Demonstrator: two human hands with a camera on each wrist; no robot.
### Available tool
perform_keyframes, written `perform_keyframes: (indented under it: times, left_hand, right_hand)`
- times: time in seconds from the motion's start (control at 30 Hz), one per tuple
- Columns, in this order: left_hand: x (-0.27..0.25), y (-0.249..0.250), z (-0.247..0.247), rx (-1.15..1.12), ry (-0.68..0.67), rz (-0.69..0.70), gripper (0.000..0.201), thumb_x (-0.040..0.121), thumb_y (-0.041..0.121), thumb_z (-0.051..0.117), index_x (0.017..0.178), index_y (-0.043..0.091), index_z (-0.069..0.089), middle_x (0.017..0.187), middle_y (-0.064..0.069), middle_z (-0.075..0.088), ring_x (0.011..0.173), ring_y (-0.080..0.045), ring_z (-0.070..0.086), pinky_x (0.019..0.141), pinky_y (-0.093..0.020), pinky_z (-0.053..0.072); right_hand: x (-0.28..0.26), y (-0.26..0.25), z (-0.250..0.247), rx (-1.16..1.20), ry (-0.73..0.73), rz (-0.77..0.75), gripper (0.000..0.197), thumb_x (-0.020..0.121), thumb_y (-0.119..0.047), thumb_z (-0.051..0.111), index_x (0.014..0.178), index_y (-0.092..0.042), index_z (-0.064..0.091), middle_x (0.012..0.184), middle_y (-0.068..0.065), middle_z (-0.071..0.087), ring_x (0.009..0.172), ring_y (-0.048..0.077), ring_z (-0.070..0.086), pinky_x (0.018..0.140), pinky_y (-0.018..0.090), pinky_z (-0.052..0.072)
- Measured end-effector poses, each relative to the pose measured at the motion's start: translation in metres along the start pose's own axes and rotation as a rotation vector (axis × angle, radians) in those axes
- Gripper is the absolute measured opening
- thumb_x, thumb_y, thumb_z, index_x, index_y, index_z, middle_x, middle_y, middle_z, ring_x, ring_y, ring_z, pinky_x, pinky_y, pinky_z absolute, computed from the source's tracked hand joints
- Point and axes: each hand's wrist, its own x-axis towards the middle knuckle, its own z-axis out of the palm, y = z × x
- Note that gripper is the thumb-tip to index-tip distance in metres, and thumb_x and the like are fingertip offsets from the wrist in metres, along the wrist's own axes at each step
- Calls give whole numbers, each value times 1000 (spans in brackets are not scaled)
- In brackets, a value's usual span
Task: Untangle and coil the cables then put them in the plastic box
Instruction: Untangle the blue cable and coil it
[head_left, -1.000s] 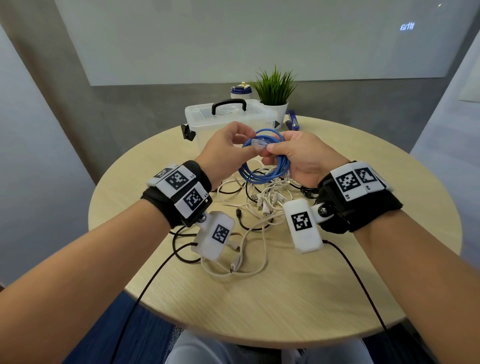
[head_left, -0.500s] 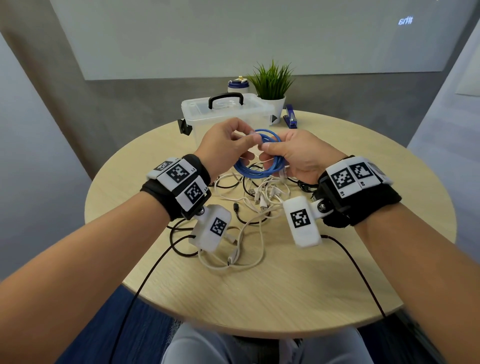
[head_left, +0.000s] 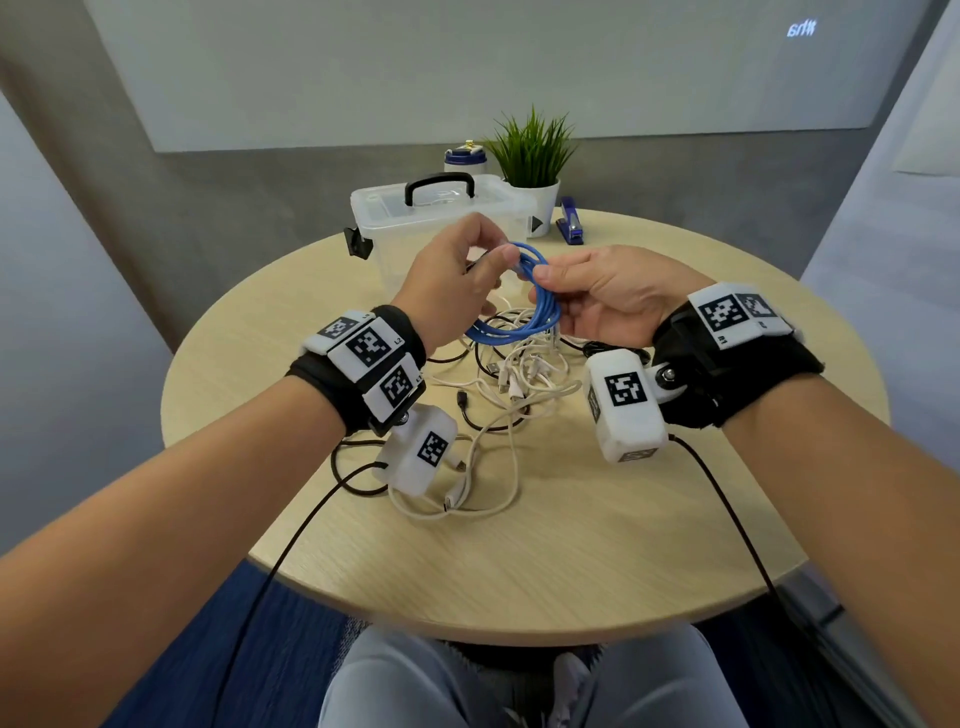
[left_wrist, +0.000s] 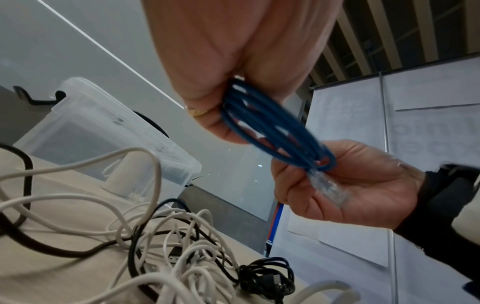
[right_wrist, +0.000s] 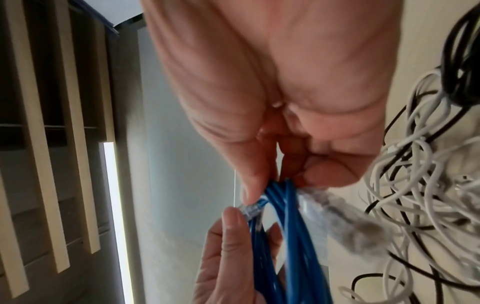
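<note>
A blue cable (head_left: 543, 306), wound into a coil of several loops, hangs above the table between both hands. My left hand (head_left: 498, 260) pinches the coil's top from the left, seen too in the left wrist view (left_wrist: 221, 115). My right hand (head_left: 545, 280) pinches the same loops from the right. One clear plug (left_wrist: 327, 187) lies across the right hand's (left_wrist: 298, 179) fingers. In the right wrist view the right hand (right_wrist: 272, 185) grips the blue cable (right_wrist: 288, 226) and the left hand (right_wrist: 249, 226) holds the other clear plug (right_wrist: 252, 209). The clear plastic box (head_left: 395, 223) with a black handle stands behind the hands.
A tangle of white and black cables (head_left: 509, 379) lies on the round wooden table (head_left: 623, 545) under the hands, with a small black coil (left_wrist: 267, 275) at its right. A potted plant (head_left: 532, 161), a bottle (head_left: 465, 158) and a blue stapler (head_left: 570, 221) stand at the far edge.
The blue coil has turned from a round loop facing me to a narrow one hanging edge-on. My right hand has rolled palm-inward, and both hands have shifted slightly.
</note>
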Motion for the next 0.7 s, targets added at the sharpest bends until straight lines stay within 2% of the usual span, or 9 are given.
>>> perform_keyframes:
  times: [0.13,0.27,0.4,0.53,0.63,0.7]
  left_hand:
    - [-1,1,1,36,50,47,11,95,24,55,93,14,50,87,6,57,66,-11,51,54,-21,50]
    - [0,1,-2,118,38,88,13,96,27,51,93,15,48,87,-4,57,59,-14,51,46,-13,40]
    - [2,0,-4,185,13,104,13,97,30,49,96,17,46,78,-8,56,53,-16,46,41,-15,37]
    - [5,-3,-4,290,0,118,24,99,33,44,111,14,53,68,7,48,54,-6,40,45,-12,32]
    - [8,-2,-2,344,-13,131,31,101,31,40,109,9,60,71,13,47,60,-5,43,53,-17,33]
    - [10,0,-2,341,-14,116,33,101,30,39,108,6,61,69,11,47,59,-5,43,53,-18,33]
  right_hand:
    - [-1,-3,2,41,29,-12,11,93,-6,56,98,-7,65,71,4,62,61,10,61,51,19,48]
    - [1,-3,5,-20,52,-88,27,93,-2,55,117,-8,64,75,4,61,69,12,60,63,24,49]
    - [1,-2,12,-133,99,-147,38,93,0,55,130,-11,58,81,5,62,73,14,60,68,27,52]
    - [2,-1,16,-308,155,-218,38,93,-3,56,129,-14,60,85,8,63,79,17,61,81,35,53]
    - [4,-5,17,-485,187,-262,36,93,-6,58,126,-17,61,89,10,66,81,18,63,86,40,56]
    - [6,-6,16,-572,179,-299,34,90,-8,62,123,-17,64,91,10,68,80,19,63,88,45,55]
